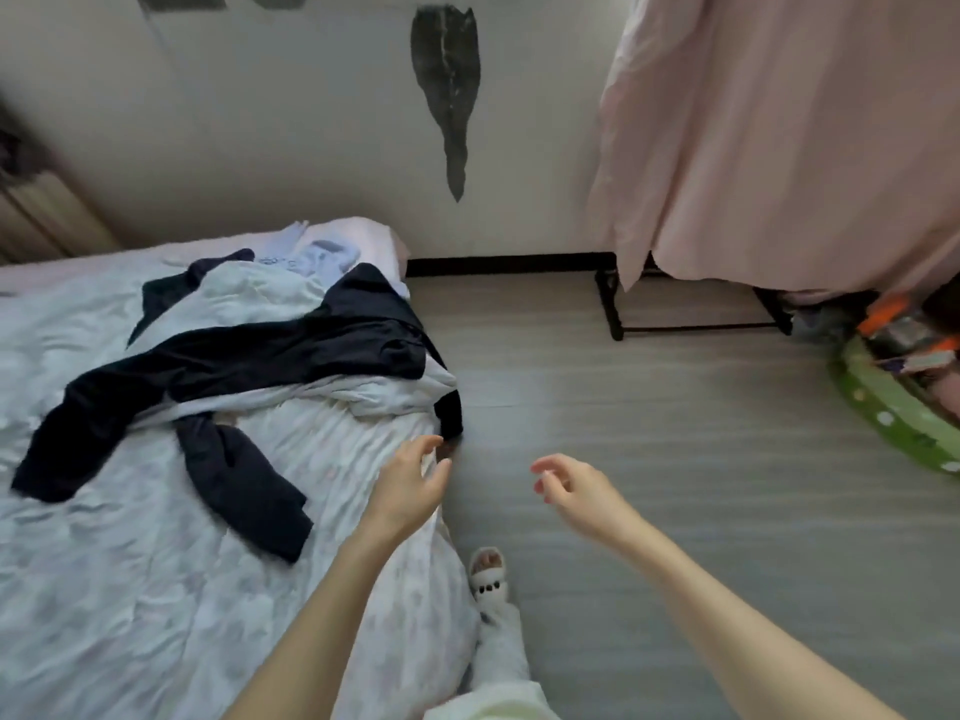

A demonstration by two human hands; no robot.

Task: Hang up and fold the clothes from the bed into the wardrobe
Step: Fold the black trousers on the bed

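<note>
Grey plank floor (675, 433) (pale wall (311, 122))

Colours and patterns noted, bedside.

The bed (156, 589) carries white bedding with a faint, pale floral print. Across it lies a dark navy garment (249, 356), plain, no pattern visible. A pale pink pillow (358, 233) sits at the head. The wall (260, 122) is off-white with a dark grey patch (447, 85). The wardrobe (779, 148) has a plain pale pink cover on a black frame. The floor (675, 433) is grey, wood-grained. A green tub (893, 413) shows white dots.
</note>
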